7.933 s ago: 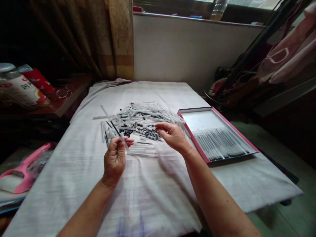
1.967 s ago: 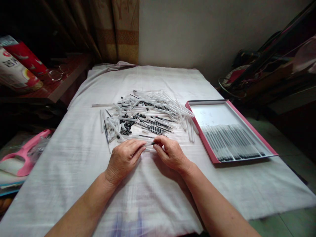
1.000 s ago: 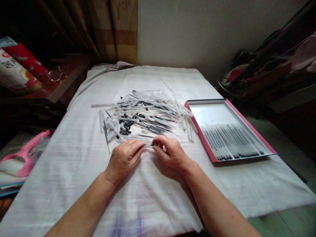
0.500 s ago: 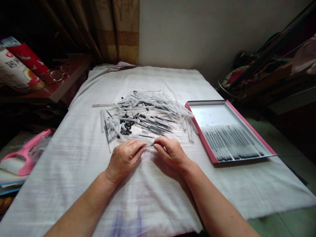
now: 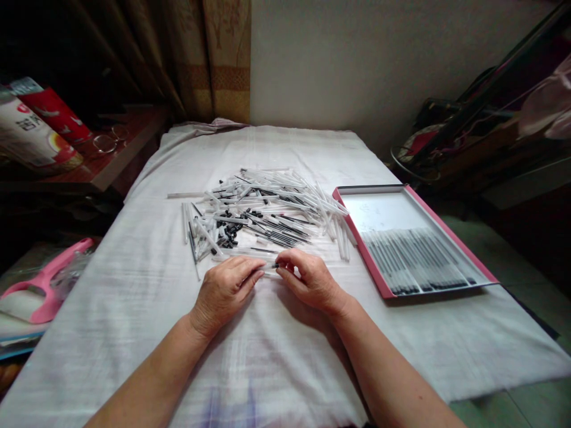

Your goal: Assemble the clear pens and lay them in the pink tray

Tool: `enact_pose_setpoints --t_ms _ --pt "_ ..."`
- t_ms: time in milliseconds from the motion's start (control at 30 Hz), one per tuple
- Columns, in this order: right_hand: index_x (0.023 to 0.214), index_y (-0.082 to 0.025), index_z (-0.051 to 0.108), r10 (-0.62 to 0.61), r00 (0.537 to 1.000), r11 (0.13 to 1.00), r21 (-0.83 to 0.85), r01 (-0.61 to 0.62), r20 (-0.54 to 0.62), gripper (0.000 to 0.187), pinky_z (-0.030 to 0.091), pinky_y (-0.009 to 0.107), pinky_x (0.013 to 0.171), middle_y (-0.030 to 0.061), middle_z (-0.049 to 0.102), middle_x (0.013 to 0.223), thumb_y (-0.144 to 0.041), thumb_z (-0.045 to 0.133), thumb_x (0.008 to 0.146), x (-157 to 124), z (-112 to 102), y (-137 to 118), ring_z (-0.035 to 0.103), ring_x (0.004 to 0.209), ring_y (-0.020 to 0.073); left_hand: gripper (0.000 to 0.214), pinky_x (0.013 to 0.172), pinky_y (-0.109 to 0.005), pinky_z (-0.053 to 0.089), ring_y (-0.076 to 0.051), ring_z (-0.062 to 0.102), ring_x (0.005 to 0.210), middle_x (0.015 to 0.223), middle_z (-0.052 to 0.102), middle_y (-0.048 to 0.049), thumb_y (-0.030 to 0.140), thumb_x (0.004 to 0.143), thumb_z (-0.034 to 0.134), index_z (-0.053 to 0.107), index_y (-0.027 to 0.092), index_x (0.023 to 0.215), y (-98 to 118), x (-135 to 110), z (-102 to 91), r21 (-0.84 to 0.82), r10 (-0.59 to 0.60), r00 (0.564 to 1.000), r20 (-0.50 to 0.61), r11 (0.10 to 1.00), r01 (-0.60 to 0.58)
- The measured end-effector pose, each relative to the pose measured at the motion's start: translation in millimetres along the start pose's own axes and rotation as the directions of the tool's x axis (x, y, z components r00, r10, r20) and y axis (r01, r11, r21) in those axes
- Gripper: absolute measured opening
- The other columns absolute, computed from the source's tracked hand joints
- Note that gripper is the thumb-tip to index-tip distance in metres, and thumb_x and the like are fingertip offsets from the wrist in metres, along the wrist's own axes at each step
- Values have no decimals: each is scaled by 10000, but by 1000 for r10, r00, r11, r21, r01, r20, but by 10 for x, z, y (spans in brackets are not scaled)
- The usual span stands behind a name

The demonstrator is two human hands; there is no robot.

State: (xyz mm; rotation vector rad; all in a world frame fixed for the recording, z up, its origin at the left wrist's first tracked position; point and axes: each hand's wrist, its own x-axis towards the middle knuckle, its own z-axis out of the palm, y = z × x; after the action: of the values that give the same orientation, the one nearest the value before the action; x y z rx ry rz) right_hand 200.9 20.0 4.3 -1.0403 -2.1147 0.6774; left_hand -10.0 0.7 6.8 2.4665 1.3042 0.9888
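My left hand (image 5: 227, 288) is closed round the clear barrel of a pen (image 5: 269, 267), most of it hidden under the fingers. At the pen's dark end, thumb and forefinger of my right hand (image 5: 310, 280) are pinched together. Just beyond both hands lies a loose heap of clear plastic pen barrels (image 5: 285, 181), with thin black refills (image 5: 283, 229) among them. Small black caps or plugs (image 5: 228, 229) are gathered at the heap's left front.
On the right stands a pink-edged shallow box (image 5: 366, 258) with a row of pens (image 5: 414, 261) in its near half. A white cloth (image 5: 276, 368) covers the table. To the left are a pink-handled tool (image 5: 49, 282) and a side table (image 5: 104, 172) bearing packages and glasses.
The right forefinger and thumb have shifted slightly at the pen's dark end, and a little more of it shows. The view has tilted a little; the left hand keeps its hold.
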Motion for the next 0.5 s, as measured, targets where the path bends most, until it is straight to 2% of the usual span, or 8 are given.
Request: enact_pose_setpoints --t_ms 133,333,400,500 --pt "892 -199 595 -13 1000 999 -41 13 -13 88 426 238 638 15 624 755 -246 524 913 5 10 -2 548 658 123 189 801 -289 538 -178 690 863 948 736 -54 253 917 560 680 191 1050 -1 2 -1 -10 4 1000 -18 1000 -4" --pt "967 -202 624 -10 1000 1000 -21 10 4 121 443 238 641 25 664 797 -262 539 905 11 30 -33 571 658 124 188 791 -290 531 -174 682 848 939 734 -49 257 926 548 673 198 1052 9 14 -4 18 24 1000 -3 1000 -24" --pt "915 -201 641 -5 1000 999 -32 4 -26 132 450 250 669 36 675 795 -260 524 909 18 36 -20 590 699 138 205 836 -336 518 -202 667 911 983 725 -64 271 912 572 669 204 1080 20 24 -25 74 20 998 -54 997 -16" --pt "865 -201 650 107 978 994 -2 -109 -177 150 454 257 671 41 684 788 -274 522 893 40 30 31 597 703 148 201 889 -385 487 -227 641 965 1012 711 -76 270 878 620 685 211 1059 27 33 -61 129 -35 974 -224 990 65"
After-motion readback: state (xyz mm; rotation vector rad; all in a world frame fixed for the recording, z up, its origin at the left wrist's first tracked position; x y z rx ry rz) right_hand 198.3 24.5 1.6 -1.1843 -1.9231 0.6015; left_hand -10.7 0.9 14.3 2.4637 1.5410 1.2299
